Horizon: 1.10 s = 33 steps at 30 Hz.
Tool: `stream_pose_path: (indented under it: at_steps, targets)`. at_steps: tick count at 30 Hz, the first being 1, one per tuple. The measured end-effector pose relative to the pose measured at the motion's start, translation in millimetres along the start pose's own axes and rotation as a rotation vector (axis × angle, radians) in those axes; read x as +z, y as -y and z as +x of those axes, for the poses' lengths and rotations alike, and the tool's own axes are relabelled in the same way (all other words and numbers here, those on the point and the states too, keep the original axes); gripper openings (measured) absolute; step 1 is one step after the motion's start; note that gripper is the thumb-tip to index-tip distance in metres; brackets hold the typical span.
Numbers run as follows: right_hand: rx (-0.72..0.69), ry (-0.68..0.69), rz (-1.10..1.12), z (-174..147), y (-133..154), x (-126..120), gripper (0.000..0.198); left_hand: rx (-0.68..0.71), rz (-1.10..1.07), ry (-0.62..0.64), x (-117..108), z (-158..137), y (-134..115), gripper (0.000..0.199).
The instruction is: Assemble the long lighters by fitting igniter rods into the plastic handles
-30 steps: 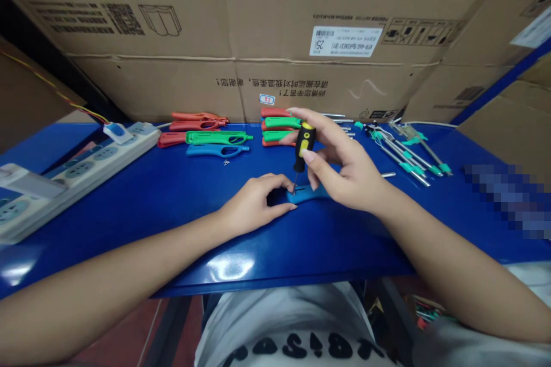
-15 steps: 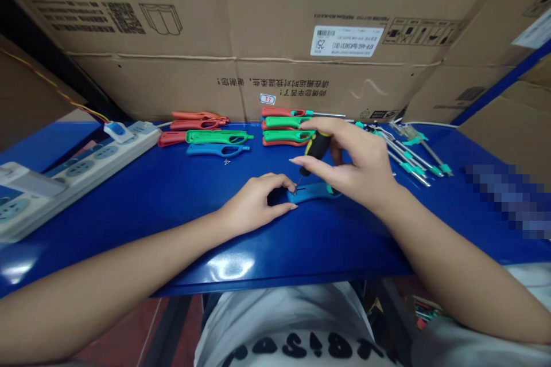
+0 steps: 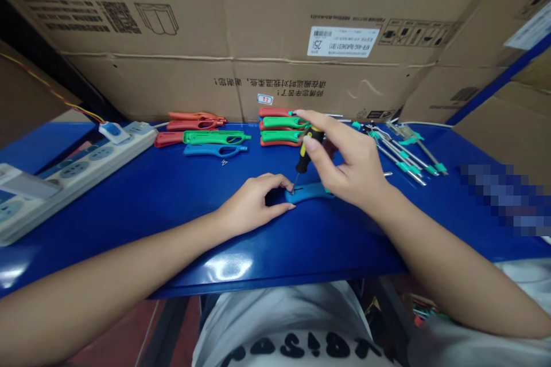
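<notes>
A blue lighter (image 3: 310, 191) lies on the table in front of me, its right end partly hidden behind my right hand. My left hand (image 3: 258, 200) pinches its left end between thumb and forefinger. In my right hand (image 3: 344, 166) is a black and yellow screwdriver (image 3: 303, 159), gripped by the handle and tilted. Its tip meets the left end of the blue lighter, close to my left fingertips. Behind my right hand lie red and green long-nosed lighters (image 3: 279, 122), side by side, some with metal tubes.
Red, green and blue lighter casings (image 3: 215, 137) lie at the back left, with small screws (image 3: 224, 163) in front. Metal tubes with green parts (image 3: 404, 155) are spread at the right. A power strip (image 3: 81, 175) runs along the left; cardboard (image 3: 241, 23) stands behind.
My right hand has shifted its fingers around the screwdriver handle, the thumb now pressing against it. The screwdriver stands a little more upright. My left hand keeps its hold on the blue lighter.
</notes>
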State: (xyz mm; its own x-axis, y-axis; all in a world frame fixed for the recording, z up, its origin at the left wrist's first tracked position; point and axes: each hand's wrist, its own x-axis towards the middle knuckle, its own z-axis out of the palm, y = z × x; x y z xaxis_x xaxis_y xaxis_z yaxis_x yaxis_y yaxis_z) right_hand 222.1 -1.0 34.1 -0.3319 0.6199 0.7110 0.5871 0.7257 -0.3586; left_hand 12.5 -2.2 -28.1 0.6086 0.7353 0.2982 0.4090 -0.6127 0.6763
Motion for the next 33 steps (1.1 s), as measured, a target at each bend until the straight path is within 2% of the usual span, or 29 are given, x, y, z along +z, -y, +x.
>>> stream_pose_path:
  at_steps: [2, 4, 9, 14, 18, 20, 25, 27, 30, 31, 33]
  targets:
    - [0.004, 0.077, 0.117, -0.4, 0.6, -0.2, 0.045, 0.0, 0.004, 0.004, 0.0, 0.0, 0.4, 0.018]
    - [-0.003, 0.1, 0.166, -0.1, 0.7, -0.9, 0.044, 0.0, 0.001, 0.005, -0.2, -0.1, 0.7, 0.017]
    - [-0.075, -0.008, 0.012, 1.8, 2.5, -3.3, 0.041, 0.012, -0.003, -0.004, -0.6, 0.1, 0.7, 0.017]
    - [-0.011, 0.17, 0.244, 3.2, 4.0, -2.0, 0.047, 0.001, 0.009, 0.003, -0.1, -0.2, 1.0, 0.018]
    - [-0.053, 0.034, 0.047, 2.8, 1.7, -0.7, 0.041, 0.015, 0.004, -0.001, 0.4, -0.5, 1.8, 0.018]
    - [-0.051, 0.01, 0.01, 2.8, 1.7, 0.1, 0.041, 0.022, 0.004, -0.005, 0.7, -0.6, 2.4, 0.018]
    - [0.032, 0.188, 0.317, 4.0, 0.0, 3.1, 0.045, 0.03, 0.028, 0.0, 1.1, -0.7, 3.7, 0.02]
    - [0.024, 0.127, 0.267, 4.0, -1.5, 3.1, 0.044, 0.036, 0.032, 0.004, 1.1, -0.8, 3.8, 0.02]
    - [-0.061, -0.051, 0.059, 3.4, -1.2, 2.0, 0.039, 0.047, 0.029, 0.001, 1.2, -0.8, 3.6, 0.02]
    - [-0.082, -0.069, 0.034, 3.4, -0.2, 1.7, 0.036, 0.049, 0.029, -0.001, 1.2, -0.8, 3.6, 0.019]
    - [-0.07, -0.018, 0.096, 3.6, 1.8, 1.9, 0.035, 0.047, 0.034, 0.003, 1.2, -0.7, 3.3, 0.019]
